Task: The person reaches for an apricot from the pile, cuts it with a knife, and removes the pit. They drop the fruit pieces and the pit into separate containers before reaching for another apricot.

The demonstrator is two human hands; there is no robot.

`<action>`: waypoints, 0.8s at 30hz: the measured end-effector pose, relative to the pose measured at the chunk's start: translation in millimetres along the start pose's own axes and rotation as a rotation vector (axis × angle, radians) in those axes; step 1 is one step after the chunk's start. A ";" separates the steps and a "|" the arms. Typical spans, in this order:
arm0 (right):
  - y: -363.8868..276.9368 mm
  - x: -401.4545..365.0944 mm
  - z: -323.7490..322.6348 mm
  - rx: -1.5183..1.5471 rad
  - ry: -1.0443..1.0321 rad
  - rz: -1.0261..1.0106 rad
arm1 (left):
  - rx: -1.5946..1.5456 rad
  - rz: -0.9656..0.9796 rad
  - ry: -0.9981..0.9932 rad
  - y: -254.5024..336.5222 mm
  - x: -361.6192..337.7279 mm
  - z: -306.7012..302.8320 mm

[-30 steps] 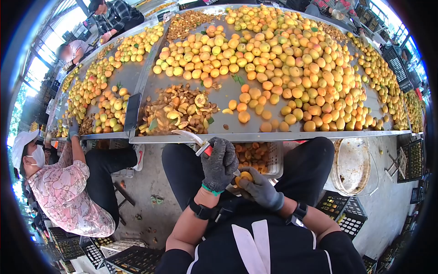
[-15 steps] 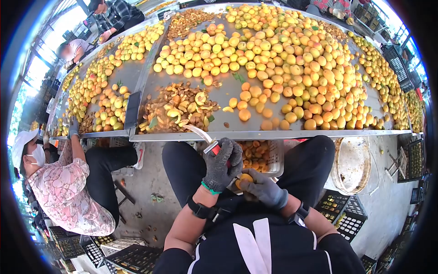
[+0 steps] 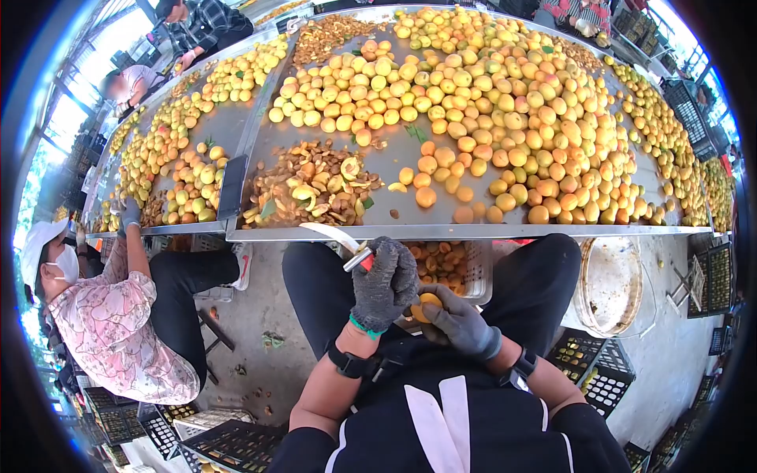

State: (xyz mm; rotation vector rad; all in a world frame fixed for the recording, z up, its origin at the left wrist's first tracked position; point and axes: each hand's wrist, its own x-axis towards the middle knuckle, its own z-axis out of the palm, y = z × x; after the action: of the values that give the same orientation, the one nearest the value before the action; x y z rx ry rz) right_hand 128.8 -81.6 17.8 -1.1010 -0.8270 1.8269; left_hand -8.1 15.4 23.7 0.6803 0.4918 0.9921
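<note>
My left hand point(image 3: 384, 285), in a dark grey knit glove with a green cuff, is closed round the red handle of a knife point(image 3: 334, 236). The curved blade points up and left, over the table's front edge. Just right of it, my right hand point(image 3: 460, 322), in a smoother grey glove, grips a yellow-orange apricot point(image 3: 426, 306) between thumb and fingers. The fingertips of my left hand are close beside the fruit. Between my knees, below the hands, a white crate point(image 3: 478, 272) holds apricot halves point(image 3: 435, 262).
The metal table point(image 3: 378, 201) bears a large heap of apricots point(image 3: 544, 150) and a pile of pits and scraps point(image 3: 315, 183). A white bucket point(image 3: 609, 285) stands to the right, black crates point(image 3: 587, 366) below it. A co-worker point(image 3: 110, 315) sits at left; other people work across the table.
The knife in my left hand has tilted further left, its blade lying flatter. My right hand has turned slightly with the apricot, showing more of the fruit.
</note>
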 end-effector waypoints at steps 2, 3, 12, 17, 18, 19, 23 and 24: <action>1.0 -0.1 0.9 -0.035 -0.009 -0.032 | 0.018 0.021 0.006 2.4 0.9 -2.2; 0.5 -0.2 1.0 -0.036 -0.009 -0.032 | 0.036 0.042 0.011 3.2 1.6 -2.6; 6.3 -1.3 5.8 -0.131 0.036 -0.102 | 0.014 -0.020 0.027 -0.1 -0.7 2.8; 18.1 -0.3 11.7 -0.107 0.111 -0.134 | 0.020 -0.025 0.045 -7.0 -0.2 4.6; 15.6 -1.5 12.3 -0.107 0.111 -0.136 | 0.022 -0.048 0.061 -8.9 -1.4 5.8; 10.9 -3.5 13.4 -0.019 0.112 -0.054 | 0.025 -0.071 0.077 -9.9 -2.0 6.2; 1.8 -5.5 6.7 0.033 0.050 0.070 | -0.061 -0.157 0.083 -10.7 -3.4 -0.3; 3.5 -4.2 7.2 0.032 0.050 0.070 | -0.076 -0.176 0.082 -12.8 -2.3 -2.9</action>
State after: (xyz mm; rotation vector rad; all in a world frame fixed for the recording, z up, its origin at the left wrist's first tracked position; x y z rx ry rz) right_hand 122.4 -87.8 19.3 -1.1638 -0.7357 1.8563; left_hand -3.5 9.5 12.7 0.5205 0.5733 0.8700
